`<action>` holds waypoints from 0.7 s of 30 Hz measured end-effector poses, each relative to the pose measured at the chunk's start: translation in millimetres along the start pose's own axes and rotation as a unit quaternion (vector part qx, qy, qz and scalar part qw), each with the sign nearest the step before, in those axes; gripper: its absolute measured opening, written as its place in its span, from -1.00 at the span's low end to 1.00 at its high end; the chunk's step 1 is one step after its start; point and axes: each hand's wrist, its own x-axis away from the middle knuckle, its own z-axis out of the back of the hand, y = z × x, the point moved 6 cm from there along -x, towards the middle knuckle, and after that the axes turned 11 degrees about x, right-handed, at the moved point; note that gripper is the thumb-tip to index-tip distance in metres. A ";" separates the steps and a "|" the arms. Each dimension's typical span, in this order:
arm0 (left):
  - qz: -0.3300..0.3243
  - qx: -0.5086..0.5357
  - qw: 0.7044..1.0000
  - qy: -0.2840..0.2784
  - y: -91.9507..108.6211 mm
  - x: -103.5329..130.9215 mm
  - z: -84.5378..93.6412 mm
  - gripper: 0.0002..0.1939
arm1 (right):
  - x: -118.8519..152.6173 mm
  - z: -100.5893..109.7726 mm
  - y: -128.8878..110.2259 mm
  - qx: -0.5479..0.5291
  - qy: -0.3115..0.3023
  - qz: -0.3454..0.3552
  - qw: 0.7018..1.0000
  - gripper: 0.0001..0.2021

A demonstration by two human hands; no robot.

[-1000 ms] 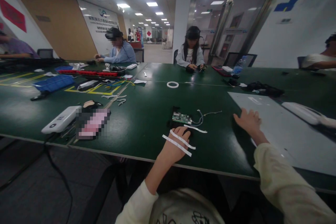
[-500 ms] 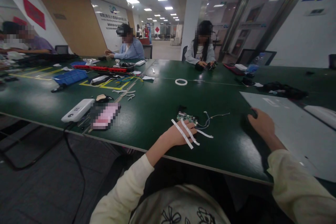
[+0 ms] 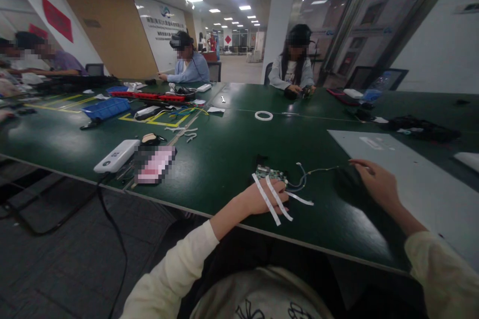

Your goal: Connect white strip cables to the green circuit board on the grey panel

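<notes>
A green circuit board (image 3: 266,172) with a black part at its upper left lies right of centre in the frame, on the dark green surface (image 3: 209,159). The left hand (image 3: 266,196) covers its lower edge, fingers curled against it, with white strips (image 3: 268,200) across the back of the hand. A thin cable (image 3: 304,174) runs from the board toward the right hand (image 3: 374,179), whose thumb and fingers are nearly together at the cable's far end; whether they grip it, I cannot tell. Behind the right hand lies a pale grey panel (image 3: 404,159). A white tape ring (image 3: 264,115) lies above the board, and a blue tray (image 3: 106,108) sits farther left.
</notes>
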 end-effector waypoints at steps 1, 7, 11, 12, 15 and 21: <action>0.002 0.001 1.000 0.002 -0.2 0.2 -0.1 -0.70 | 2.9 -0.3 -1.8 -0.019 -0.007 0.004 1.000 -0.66; 0.000 -0.008 1.000 0.018 0.1 1.2 0.5 -0.65 | 17.2 -1.3 -10.9 -0.099 -0.033 0.030 0.994 -0.67; 0.000 -0.019 1.000 0.014 1.1 2.8 3.4 -0.64 | 22.9 -1.8 -16.7 -0.115 -0.057 0.035 0.991 -0.65; 0.000 -0.021 1.000 0.013 1.4 3.6 4.8 -0.65 | 23.6 -1.7 -17.6 -0.117 -0.062 0.036 0.990 -0.65; 0.002 -0.028 0.999 0.026 1.6 7.2 12.6 -0.65 | 24.1 -1.4 -17.9 -0.128 -0.067 0.040 0.989 -0.64; 0.019 -0.055 0.997 0.058 -0.2 13.4 37.8 -0.64 | 27.5 -4.8 -23.7 -0.185 -0.079 0.066 0.977 -0.62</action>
